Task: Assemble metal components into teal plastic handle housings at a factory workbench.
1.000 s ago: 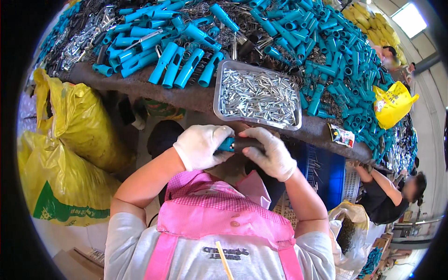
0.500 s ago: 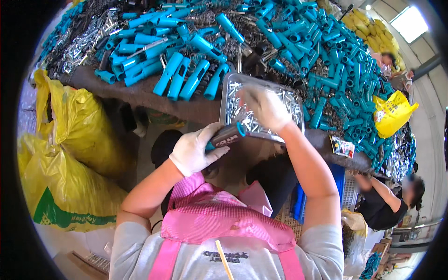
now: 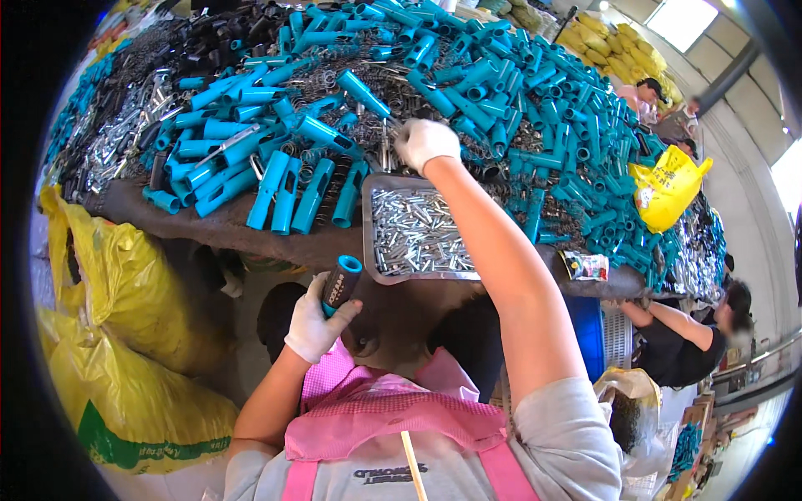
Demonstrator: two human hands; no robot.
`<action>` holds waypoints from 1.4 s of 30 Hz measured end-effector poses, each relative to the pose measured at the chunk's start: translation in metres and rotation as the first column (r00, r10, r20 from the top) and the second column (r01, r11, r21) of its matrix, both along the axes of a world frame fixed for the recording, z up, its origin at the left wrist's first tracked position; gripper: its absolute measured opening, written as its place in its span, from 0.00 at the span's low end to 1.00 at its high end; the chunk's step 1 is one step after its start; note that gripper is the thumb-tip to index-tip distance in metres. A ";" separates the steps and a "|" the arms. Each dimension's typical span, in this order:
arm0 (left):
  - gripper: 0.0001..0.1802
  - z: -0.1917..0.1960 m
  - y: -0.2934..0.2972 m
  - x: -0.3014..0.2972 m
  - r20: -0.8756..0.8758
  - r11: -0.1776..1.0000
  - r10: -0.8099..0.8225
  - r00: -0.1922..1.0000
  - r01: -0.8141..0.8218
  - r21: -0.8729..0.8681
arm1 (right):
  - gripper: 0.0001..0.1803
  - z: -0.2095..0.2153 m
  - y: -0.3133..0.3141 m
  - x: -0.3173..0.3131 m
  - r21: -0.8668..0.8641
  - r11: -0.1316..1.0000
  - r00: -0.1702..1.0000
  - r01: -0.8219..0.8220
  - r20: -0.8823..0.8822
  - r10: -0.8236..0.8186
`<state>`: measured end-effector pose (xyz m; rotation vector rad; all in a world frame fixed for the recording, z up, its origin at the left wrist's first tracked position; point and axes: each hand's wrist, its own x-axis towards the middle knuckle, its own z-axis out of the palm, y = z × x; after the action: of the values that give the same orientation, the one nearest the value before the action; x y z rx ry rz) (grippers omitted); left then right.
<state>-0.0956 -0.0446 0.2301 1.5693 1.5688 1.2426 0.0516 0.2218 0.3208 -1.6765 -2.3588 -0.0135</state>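
Observation:
My left hand [image 3: 312,320] wears a white glove and is closed round a black-sleeved tube [image 3: 339,286] with a teal rim, held in front of the bench, its open end up. My right hand [image 3: 428,144], also gloved, reaches over a metal tray [image 3: 368,250] into the pile of springs and metal parts. Its fingers are curled down; whatever they pinch is hidden. Small silver pins [image 3: 418,232] fill the tray. Just left of it, several slotted teal tubes [image 3: 312,197] lie at the bench edge.
Teal tubes [image 3: 493,83] and loose springs are heaped across the bench. Yellow sacks [image 3: 142,351] stand at left. A yellow bag [image 3: 668,188] and a small packet [image 3: 585,265] lie at right. A co-worker [image 3: 697,334] reaches in at the right edge.
My right hand has gone from the pins in the tray to the pile behind it. My left hand has lowered, turning the tube more upright. The view has shifted.

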 end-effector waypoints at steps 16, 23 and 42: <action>0.34 0.014 0.000 0.032 -0.220 0.913 -0.401 0.890 0.407 -0.018 | 0.07 0.000 -0.203 0.101 -0.224 0.735 0.721 -0.640 -0.504 0.475; 0.29 0.002 -0.007 0.058 -0.012 0.946 -0.323 0.946 0.323 0.006 | 0.24 0.030 -0.226 0.132 -0.121 0.744 0.650 -0.657 -0.592 0.477; 0.25 -0.009 0.008 0.094 0.667 0.892 -0.380 0.641 0.444 0.082 | 0.15 0.063 -0.253 0.170 0.363 0.268 -0.049 -0.892 -0.668 0.743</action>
<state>-0.0011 -0.0370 0.2207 1.1263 0.7263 1.2464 0.2213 -0.0312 0.3843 0.1990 -2.1770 0.9762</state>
